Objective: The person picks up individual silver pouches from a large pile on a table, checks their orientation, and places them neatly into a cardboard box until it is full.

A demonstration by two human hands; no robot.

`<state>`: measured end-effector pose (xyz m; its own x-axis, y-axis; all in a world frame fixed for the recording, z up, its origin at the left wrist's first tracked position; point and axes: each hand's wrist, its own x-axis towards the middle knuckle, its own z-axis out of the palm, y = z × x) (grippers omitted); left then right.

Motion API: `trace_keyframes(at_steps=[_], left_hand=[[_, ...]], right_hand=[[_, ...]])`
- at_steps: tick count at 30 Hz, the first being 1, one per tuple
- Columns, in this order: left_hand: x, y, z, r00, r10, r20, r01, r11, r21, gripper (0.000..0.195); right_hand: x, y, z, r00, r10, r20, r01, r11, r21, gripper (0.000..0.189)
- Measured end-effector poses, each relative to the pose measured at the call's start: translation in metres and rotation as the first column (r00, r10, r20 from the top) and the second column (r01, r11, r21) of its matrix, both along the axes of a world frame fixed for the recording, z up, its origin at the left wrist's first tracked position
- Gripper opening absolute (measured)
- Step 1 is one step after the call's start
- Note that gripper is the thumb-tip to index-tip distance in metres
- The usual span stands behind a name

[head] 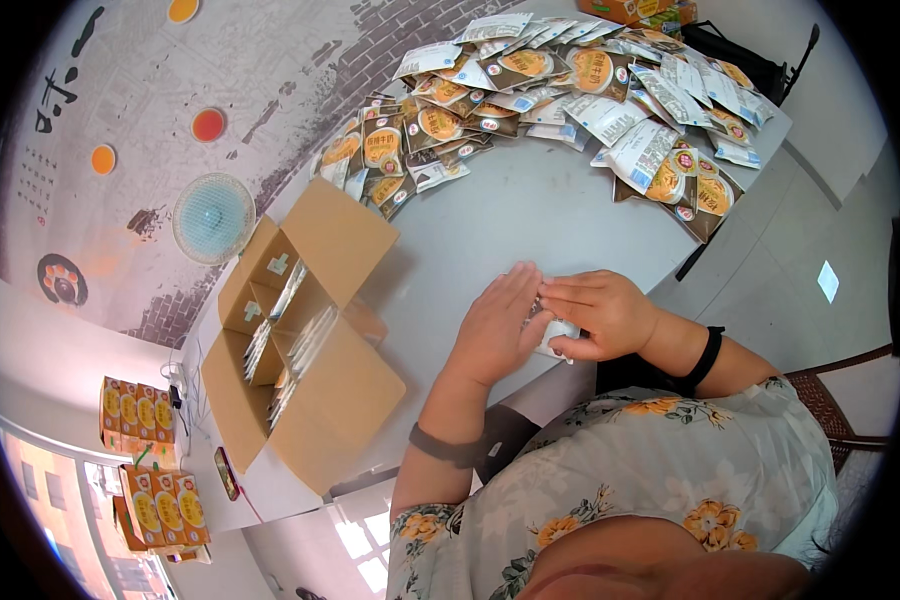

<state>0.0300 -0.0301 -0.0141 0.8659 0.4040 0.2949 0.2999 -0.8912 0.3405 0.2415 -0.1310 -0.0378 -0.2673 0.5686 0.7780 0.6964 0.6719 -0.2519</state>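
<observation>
At the table's near edge, my left hand lies flat over a small printed food packet, its fingers straight and together. My right hand rests on the packet's other side, fingers stretched toward the left hand and thumb apart below. The fingertips of both hands meet above the packet. Most of it is hidden under them; a white and brown part shows between the thumbs. To the left stands an open cardboard box with cardboard dividers and flat packets upright in its compartments.
A long heap of brown and white packets curves along the table's far side. Left of the box are a phone, cables and orange cartons. A glass dish-like object shows near the mural wall. More cartons sit at the far end.
</observation>
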Motion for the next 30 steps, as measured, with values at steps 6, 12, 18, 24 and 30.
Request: trace_keyframes(at_steps=[6,12,18,24,30], left_hand=[[0.001,-0.005,0.000,0.991,0.127,-0.033,-0.125,0.991,0.046,0.059],[-0.002,0.004,-0.007,0.924,0.381,-0.013,-0.371,0.906,0.204,0.058],[0.001,0.002,-0.001,0.982,0.183,-0.044,-0.179,0.981,0.074,0.062],[0.003,0.002,0.005,0.980,0.189,-0.063,-0.188,0.982,0.019,0.068],[0.002,0.006,0.003,0.984,0.174,-0.042,-0.176,0.984,-0.035,0.071]], right_hand=[[-0.002,-0.007,0.013,0.976,-0.076,0.206,0.120,0.970,-0.212,0.074],[-0.009,-0.008,0.018,0.946,-0.252,0.203,0.307,0.897,-0.317,0.076],[-0.006,-0.001,0.005,0.971,-0.175,0.161,0.223,0.903,-0.368,0.075],[-0.006,-0.002,0.012,0.968,-0.167,0.188,0.231,0.885,-0.403,0.080],[-0.008,0.001,0.010,0.970,-0.178,0.168,0.234,0.876,-0.421,0.078]])
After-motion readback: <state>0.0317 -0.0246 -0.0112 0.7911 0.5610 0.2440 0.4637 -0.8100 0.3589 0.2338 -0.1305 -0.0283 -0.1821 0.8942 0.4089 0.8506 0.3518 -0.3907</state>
